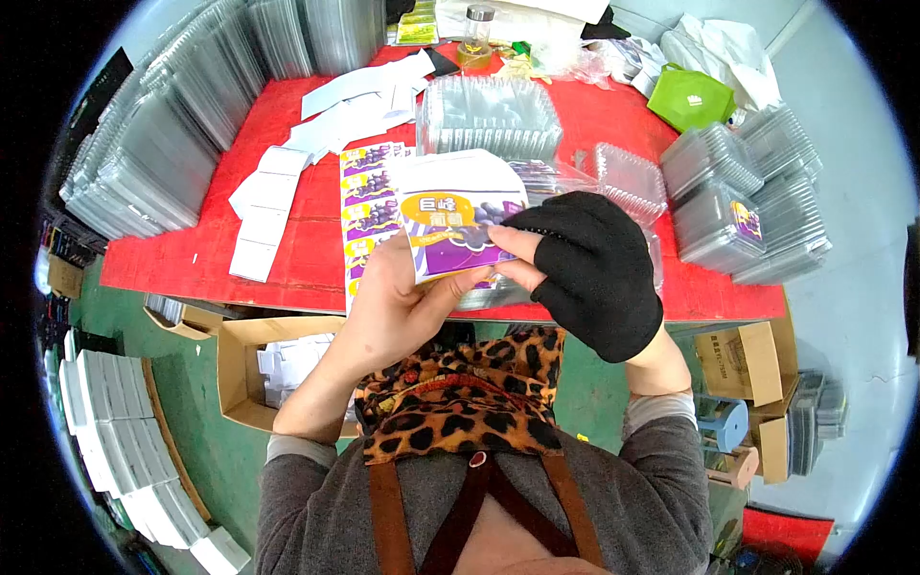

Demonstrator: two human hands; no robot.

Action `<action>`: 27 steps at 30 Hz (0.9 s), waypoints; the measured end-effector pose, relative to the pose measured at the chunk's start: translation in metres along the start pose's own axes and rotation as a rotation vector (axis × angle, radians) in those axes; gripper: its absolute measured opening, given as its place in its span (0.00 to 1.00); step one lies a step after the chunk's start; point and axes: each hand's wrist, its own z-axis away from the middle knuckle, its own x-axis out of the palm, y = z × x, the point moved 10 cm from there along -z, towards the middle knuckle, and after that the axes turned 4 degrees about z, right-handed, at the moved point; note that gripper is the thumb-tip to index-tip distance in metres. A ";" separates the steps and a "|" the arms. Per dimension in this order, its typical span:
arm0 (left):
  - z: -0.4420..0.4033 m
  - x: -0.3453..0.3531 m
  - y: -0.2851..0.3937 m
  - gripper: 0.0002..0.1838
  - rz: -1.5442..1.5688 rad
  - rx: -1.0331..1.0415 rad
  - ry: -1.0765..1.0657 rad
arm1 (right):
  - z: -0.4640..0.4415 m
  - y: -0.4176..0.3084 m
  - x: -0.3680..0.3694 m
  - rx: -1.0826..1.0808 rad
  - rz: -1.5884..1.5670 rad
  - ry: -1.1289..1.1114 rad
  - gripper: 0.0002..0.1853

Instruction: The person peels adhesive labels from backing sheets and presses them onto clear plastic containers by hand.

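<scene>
My bare left hand [391,299] grips the lower left edge of a grape label [458,251], printed in purple and yellow with a white upper part. Wearing a black fingerless glove, my right hand [602,268] pinches the label's right side with its fingertips. The label is held over the table's front edge. Just left of it lies a sheet of grape labels [364,196], partly covered by the held label and my left hand. Behind stands a stack of clear plastic clamshell boxes [489,110]. More clear plastic shows beneath my right hand, largely hidden.
The red table [206,264] carries tall rows of clear lids [144,158] at left and white paper strips [264,225]. Stacked clear boxes [724,230], one with a grape label, stand at right. A glass jar [475,38] and green bag [690,98] sit behind. A carton [240,374] is below.
</scene>
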 end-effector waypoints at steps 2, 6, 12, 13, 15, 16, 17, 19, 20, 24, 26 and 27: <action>0.001 -0.001 0.002 0.10 -0.102 0.026 -0.016 | 0.000 0.004 0.004 0.031 -0.021 -0.041 0.14; 0.002 0.004 0.001 0.10 -0.263 0.053 -0.128 | 0.008 0.023 0.012 0.160 -0.254 -0.162 0.11; -0.002 -0.006 0.001 0.12 0.089 -0.138 -0.122 | 0.061 0.092 -0.081 0.617 -0.405 0.511 0.06; 0.005 -0.016 -0.024 0.13 0.269 -0.253 -0.068 | 0.077 0.093 -0.104 0.558 -0.217 0.586 0.06; 0.008 -0.045 -0.073 0.19 0.527 -0.435 0.100 | 0.121 0.103 -0.126 0.530 -0.183 0.848 0.06; -0.009 -0.040 -0.058 0.22 0.827 -0.370 0.126 | 0.143 0.111 -0.124 0.511 -0.345 1.041 0.07; -0.026 -0.038 -0.038 0.25 1.127 -0.298 0.153 | 0.115 0.095 -0.105 0.299 -0.488 0.615 0.12; -0.040 -0.038 -0.038 0.25 1.423 -0.428 0.183 | 0.093 0.068 -0.076 0.069 -0.696 0.231 0.16; -0.046 -0.038 -0.030 0.25 1.463 -0.324 0.084 | 0.091 0.060 -0.067 0.053 -0.631 0.150 0.11; -0.052 -0.033 -0.014 0.26 1.552 -0.259 0.137 | 0.076 0.031 -0.027 0.062 0.003 0.030 0.13; -0.053 -0.032 -0.016 0.27 1.571 -0.285 0.192 | 0.075 0.028 -0.002 0.011 0.126 -0.006 0.14; -0.052 -0.032 -0.019 0.27 1.568 -0.302 0.220 | 0.073 0.028 0.007 -0.009 0.160 -0.011 0.14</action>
